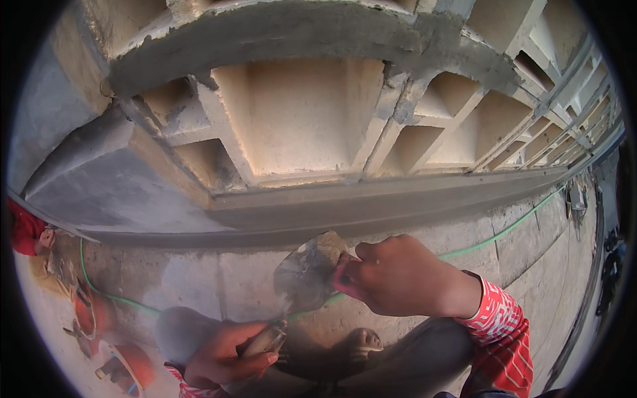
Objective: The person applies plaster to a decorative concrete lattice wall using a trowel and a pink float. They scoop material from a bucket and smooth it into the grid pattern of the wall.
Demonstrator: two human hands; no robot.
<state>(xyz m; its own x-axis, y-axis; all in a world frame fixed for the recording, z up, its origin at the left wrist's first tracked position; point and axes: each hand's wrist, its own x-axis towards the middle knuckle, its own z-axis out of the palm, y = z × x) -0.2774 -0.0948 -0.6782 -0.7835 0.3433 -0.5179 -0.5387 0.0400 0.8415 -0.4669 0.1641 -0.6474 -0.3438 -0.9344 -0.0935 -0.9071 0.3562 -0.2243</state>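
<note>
My right hand [398, 275] is closed round the red handle of a trowel [306, 268]. The trowel's broad grey blade points left, just in front of the foot of the wall. Lower down and to the left, my left hand [229, 351] grips a small tan-grey piece [267, 339] between thumb and fingers. Haze from the lens blurs that piece, and its kind is not clear. The wall [298, 119] ahead has square recesses, with a dark grey band of mortar [265, 36] curving across its upper part. A smooth grey ledge [371, 205] runs along its base.
A green hose [511, 232] crosses the paved floor below the ledge. Two orange containers [142, 361] stand at lower left, near another person's hand [45, 240] and red sleeve. A foot [365, 341] shows between my hands. Dark objects [610, 265] lie at far right.
</note>
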